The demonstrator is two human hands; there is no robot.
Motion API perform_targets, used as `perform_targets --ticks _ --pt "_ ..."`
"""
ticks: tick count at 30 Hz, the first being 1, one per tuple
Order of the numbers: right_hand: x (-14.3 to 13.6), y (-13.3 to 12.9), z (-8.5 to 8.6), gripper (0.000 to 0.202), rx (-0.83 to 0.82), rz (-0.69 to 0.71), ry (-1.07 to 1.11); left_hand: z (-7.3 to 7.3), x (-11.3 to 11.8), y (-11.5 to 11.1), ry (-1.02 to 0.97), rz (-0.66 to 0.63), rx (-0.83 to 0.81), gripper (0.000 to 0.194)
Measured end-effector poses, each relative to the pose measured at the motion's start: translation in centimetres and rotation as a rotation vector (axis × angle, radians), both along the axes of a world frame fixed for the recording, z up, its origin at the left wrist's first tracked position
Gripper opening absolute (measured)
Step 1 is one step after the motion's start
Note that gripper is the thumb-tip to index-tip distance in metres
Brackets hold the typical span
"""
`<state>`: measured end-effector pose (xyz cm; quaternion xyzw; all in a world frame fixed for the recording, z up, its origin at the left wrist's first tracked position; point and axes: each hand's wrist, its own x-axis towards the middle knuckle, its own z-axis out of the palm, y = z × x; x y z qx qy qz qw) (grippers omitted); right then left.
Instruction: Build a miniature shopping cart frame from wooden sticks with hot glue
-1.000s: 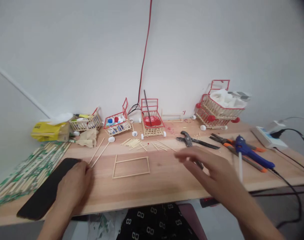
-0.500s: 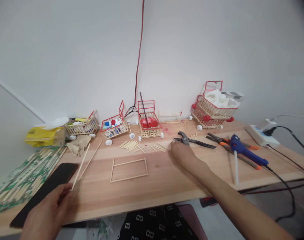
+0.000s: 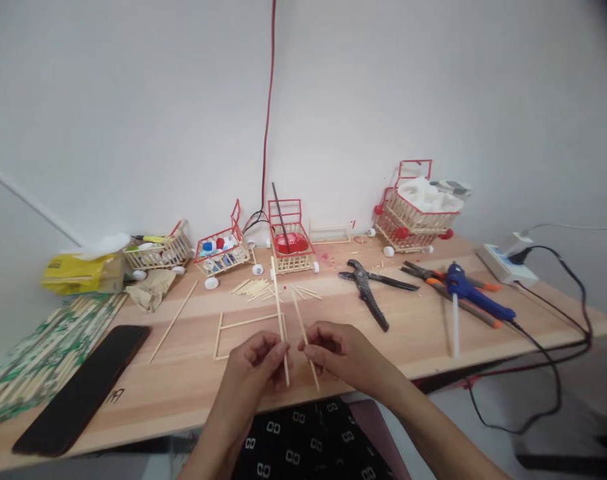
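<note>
My left hand (image 3: pixel 258 363) pinches a long thin wooden stick (image 3: pixel 278 303) that stands tilted near the table's front edge. Close beside it, my right hand (image 3: pixel 340 353) is closed on a second wooden stick (image 3: pixel 300 315). The two sticks are held roughly side by side, apart from each other. Partly hidden behind my left hand lies a rectangular stick frame (image 3: pixel 218 337) on the table. Behind the hands are short cut sticks (image 3: pixel 250 289) in a loose pile. To the right, pliers (image 3: pixel 367 293) lie with their handles spread.
Small stick carts (image 3: pixel 223 257) with red trim stand along the wall, one a larger cart (image 3: pixel 413 220) at right. A blue glue gun (image 3: pixel 478 297) rests over orange-handled pliers (image 3: pixel 486 317), near a power strip (image 3: pixel 506 265). At left lie a black phone (image 3: pixel 83 390) and wrapped sticks (image 3: pixel 48 353).
My left hand has moved right with its stick to the middle. My right hand has left the pliers area, come back towards me and now holds a stick. The pliers' second handle is now uncovered.
</note>
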<state>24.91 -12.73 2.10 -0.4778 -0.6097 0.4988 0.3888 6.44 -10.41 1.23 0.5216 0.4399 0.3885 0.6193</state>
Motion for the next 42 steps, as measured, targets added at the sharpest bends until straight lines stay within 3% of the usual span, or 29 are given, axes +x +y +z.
perform_targets --ticks 4,9,13,19,22,26,28,30,36,40,42 --pt "0.9 0.3 -0.1 0.013 0.008 -0.067 0.045 0.2 2.4 1.2 -0.077 -0.037 -0.009 0.026" --pt "1.9 0.6 -0.2 0.010 0.057 -0.142 0.042 0.8 3.6 1.5 0.108 -0.119 0.071 0.027" --pt "2.4 0.5 0.2 0.013 0.051 -0.112 0.068 1.3 4.1 1.6 0.190 -0.158 0.148 0.029" --pt "3.8 0.5 0.4 0.026 -0.039 -0.059 0.176 1.7 5.2 1.7 0.175 -0.225 0.127 0.027" --pt "4.3 0.7 1.0 0.025 -0.002 -0.081 0.082 2.0 6.0 2.1 0.194 -0.269 0.160 0.024" --pt "5.2 0.9 1.8 0.020 0.295 -0.333 -0.285 2.8 6.4 3.7 0.181 -0.195 0.267 0.018" --pt "5.6 1.1 1.5 0.017 0.460 -0.415 -0.456 3.0 6.6 4.7 0.173 -0.127 0.307 0.025" --pt "5.9 1.3 0.7 0.016 0.524 -0.407 -0.535 3.0 6.8 5.5 0.176 -0.117 0.351 0.032" --pt "6.1 1.6 -2.3 0.017 0.493 -0.346 -0.544 2.5 8.9 6.3 0.240 -0.202 0.519 0.032" --pt "6.0 1.8 -2.6 0.017 0.490 -0.340 -0.523 2.8 10.1 6.3 0.273 -0.257 0.633 0.012" --pt "6.0 1.9 -2.6 0.017 0.497 -0.349 -0.519 2.8 10.3 6.4 0.303 -0.256 0.704 0.015"
